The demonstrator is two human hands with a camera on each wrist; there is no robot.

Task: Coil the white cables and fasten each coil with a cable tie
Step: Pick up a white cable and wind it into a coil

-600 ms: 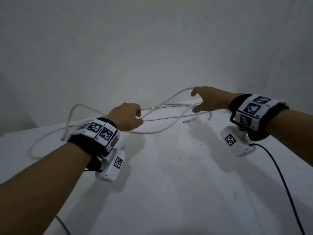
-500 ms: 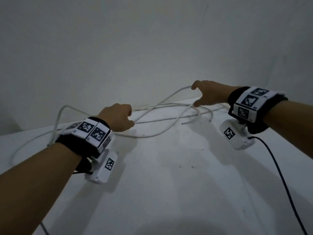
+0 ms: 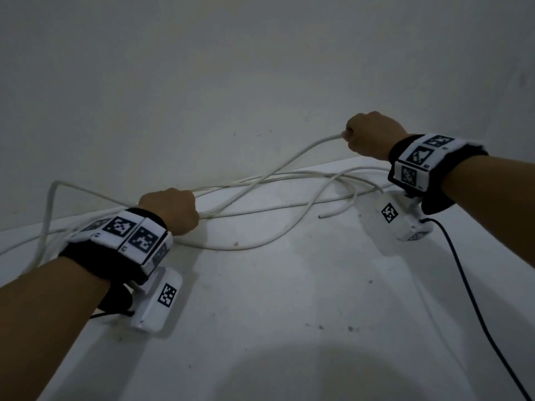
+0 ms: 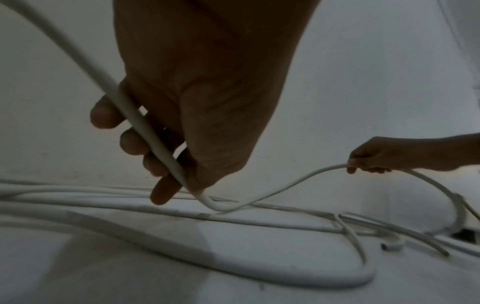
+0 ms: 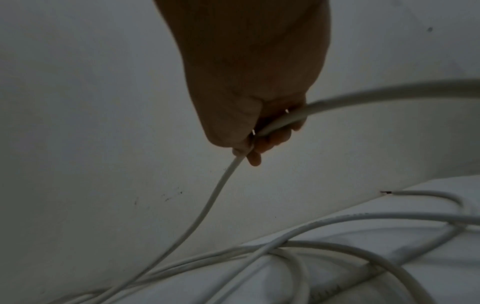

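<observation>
A long white cable (image 3: 278,169) runs between both hands above a white table (image 3: 289,314). My left hand (image 3: 170,211) grips it at the middle left, fingers curled round the cable (image 4: 145,127). My right hand (image 3: 367,134) is raised near the wall at the upper right and grips the same cable (image 5: 280,121) in a fist. Behind the left wrist the cable (image 3: 52,195) arches up and drops to the table. More white cables (image 3: 260,244) lie loose and tangled along the table's far edge. No cable tie is visible.
A grey wall (image 3: 231,82) stands right behind the table. A loose cable end (image 3: 321,216) lies between the hands. A black wrist-camera lead (image 3: 477,299) trails over the table at the right.
My right hand has closed into a fist on the cable and lifted it up toward the wall. The left hand kept its grip and the cable between the hands has risen.
</observation>
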